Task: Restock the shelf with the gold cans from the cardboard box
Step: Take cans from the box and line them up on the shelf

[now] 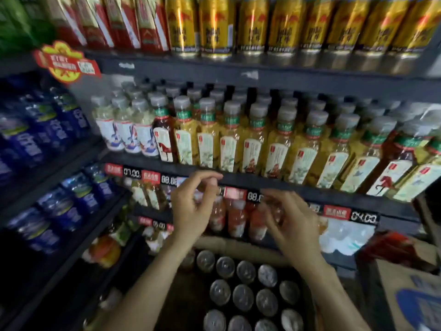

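Gold cans (216,27) stand in a row on the top shelf (262,77). Below my arms sits the cardboard box (238,246), and several silver can tops (243,297) show inside it. My left hand (193,206) hovers above the box in front of the price rail, fingers curled loosely and holding nothing. My right hand (290,223) is beside it to the right, blurred by motion, fingers apart and empty. Both hands are well below the gold cans on the shelf.
Tea bottles (229,139) fill the middle shelf, with pink drink bottles (236,218) below. Blue bottles (47,130) line the left shelving. Another cardboard box (410,295) with blue print stands at the lower right, and red packaging (391,247) lies above it.
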Motion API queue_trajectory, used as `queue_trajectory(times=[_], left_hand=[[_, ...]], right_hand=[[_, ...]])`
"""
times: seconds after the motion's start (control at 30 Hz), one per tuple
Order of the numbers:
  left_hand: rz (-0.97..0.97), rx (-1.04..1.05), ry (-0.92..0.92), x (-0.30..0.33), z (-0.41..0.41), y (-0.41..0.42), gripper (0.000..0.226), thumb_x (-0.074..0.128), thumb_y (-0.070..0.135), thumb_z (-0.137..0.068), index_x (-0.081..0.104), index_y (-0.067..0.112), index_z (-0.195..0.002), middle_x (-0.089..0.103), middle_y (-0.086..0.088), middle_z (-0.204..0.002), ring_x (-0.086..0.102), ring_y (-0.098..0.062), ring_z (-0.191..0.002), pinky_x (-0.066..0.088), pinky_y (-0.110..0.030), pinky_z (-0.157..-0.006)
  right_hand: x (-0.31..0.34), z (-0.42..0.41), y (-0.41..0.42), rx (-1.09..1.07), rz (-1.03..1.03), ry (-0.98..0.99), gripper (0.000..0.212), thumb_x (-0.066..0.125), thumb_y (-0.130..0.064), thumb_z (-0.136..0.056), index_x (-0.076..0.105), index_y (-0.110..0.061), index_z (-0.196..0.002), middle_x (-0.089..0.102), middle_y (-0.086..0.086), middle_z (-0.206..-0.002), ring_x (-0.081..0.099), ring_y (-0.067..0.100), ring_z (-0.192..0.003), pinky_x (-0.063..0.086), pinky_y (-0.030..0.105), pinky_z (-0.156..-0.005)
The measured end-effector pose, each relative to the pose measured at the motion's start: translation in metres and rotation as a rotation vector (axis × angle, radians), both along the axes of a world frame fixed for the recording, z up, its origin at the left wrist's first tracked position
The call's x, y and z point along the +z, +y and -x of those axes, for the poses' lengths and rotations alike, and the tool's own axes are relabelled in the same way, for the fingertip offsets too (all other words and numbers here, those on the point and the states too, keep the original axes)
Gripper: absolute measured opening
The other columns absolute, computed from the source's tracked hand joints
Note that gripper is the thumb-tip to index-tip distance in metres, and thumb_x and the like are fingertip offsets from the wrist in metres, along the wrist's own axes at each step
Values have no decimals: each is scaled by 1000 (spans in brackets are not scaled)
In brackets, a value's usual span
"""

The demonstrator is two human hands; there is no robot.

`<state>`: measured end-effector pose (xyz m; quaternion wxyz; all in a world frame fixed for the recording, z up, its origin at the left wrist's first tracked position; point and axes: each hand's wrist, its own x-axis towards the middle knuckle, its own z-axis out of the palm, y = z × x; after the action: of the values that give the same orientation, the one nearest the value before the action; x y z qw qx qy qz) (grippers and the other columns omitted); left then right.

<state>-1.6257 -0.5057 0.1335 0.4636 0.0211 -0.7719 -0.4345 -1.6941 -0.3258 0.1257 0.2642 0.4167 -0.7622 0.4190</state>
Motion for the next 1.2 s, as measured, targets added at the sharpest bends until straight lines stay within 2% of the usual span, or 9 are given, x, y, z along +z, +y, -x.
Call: queue_trajectory(times=[0.1,0.2,0.33,0.47,0.6,0.83,0.97,1.03,1.2], left_hand=[[62,-20,-420,-76,-35,-17,20,52,35,-89,66,22,-96,65,16,-83,62,2,-76,49,-20,-65],[107,-51,-895,-150,-69,-33,19,63,30,-85,65,25,-104,67,11,-93,64,-6,-89,54,-30,-78],[163,-86,-1130,-213,-102,-36,38,69,36,-78,61,23,-113,67,5,-105,61,-10,-99,50,-36,-88],[395,-171,-1105,-230,-101,-17,49,69,42,-76,56,24,-120,61,4,-117,53,-12,-109,42,-27,-92],[430,-292,-1191,-245,-86,-9,58,69,42,-77,46,24,-127,46,0,-128,44,-18,-119,39,-31,-96],[809,-605,-1306,-255,-76,3,72,76,30,-74,38,23,-135,34,0,-140,36,-21,-126,47,-38,-88],[977,-581,-1284,-261,-74,7,70,70,21,-81,33,19,-141,29,-4,-146,33,-23,-132,43,-36,-93],[964,-588,-1267,-260,-71,5,68,69,27,-81,35,19,-140,31,-3,-145,34,-22,-131,43,-35,-93],[452,-521,-1256,-238,-78,-15,73,80,46,-63,49,28,-127,44,7,-127,47,-13,-113,46,-30,-86]], right_hand=[[-76,-22,7,76,-343,-311,29,50,-36,-85,61,-20,-108,67,3,-96,65,22,-84,53,34,-62],[-133,-40,13,83,-638,-530,35,59,-26,-86,57,-18,-120,64,4,-111,62,28,-98,49,35,-68],[-189,-61,20,49,-863,-650,46,60,-23,-87,50,-15,-131,52,6,-129,52,32,-114,45,39,-84],[-223,-77,23,6,-1087,-692,65,62,-25,-83,33,-18,-142,36,8,-144,37,35,-127,42,41,-97],[-234,-85,17,4,-1226,-565,72,63,-30,-83,27,-18,-144,24,11,-150,32,35,-130,36,41,-102],[-249,-93,10,-37,-1398,-442,63,65,-25,-80,36,-15,-135,39,14,-140,38,33,-126,28,43,-107],[-250,-90,6,-29,-1375,-321,56,84,-39,-40,69,-19,-91,69,7,-94,63,27,-94,52,35,-80],[-245,-89,10,-44,-1284,-329,56,83,-43,-33,69,-20,-82,68,4,-82,64,26,-83,52,34,-72],[-205,-82,28,-149,-911,-731,69,79,-45,-59,54,-25,-120,54,7,-118,49,30,-111,41,38,-89]])
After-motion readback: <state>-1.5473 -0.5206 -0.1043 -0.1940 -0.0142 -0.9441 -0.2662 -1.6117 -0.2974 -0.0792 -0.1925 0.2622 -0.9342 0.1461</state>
